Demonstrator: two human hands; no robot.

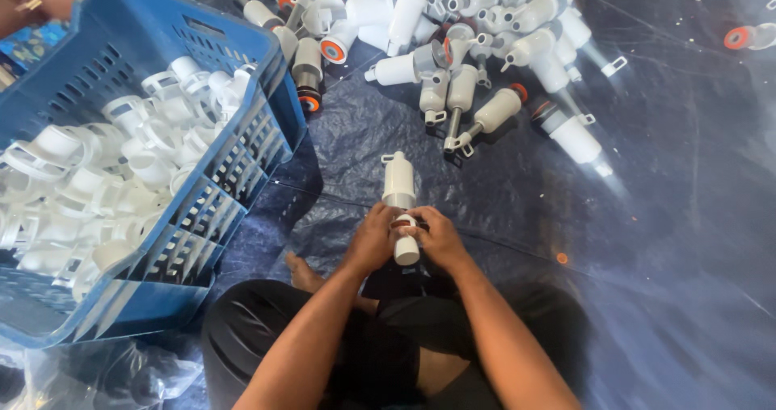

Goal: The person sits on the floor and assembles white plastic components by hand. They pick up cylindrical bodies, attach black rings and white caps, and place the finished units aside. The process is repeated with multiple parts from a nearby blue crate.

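I sit on a dark plastic sheet with both hands together in front of me. My left hand [372,239] and my right hand [436,236] grip one white plastic tap piece [398,185], a cylinder with a small loop at its far end. A short white cap part [406,249] sticks out between my fingers at the near end, with a dark red ring just above it. The piece points away from me.
A blue slotted crate [234,176] full of white plastic rings stands at my left. A heap of white tap pieces [453,46] with orange and grey ends lies ahead. Another person's hand [36,2] shows at the top left. Clear plastic bags [105,374] lie by my left knee.
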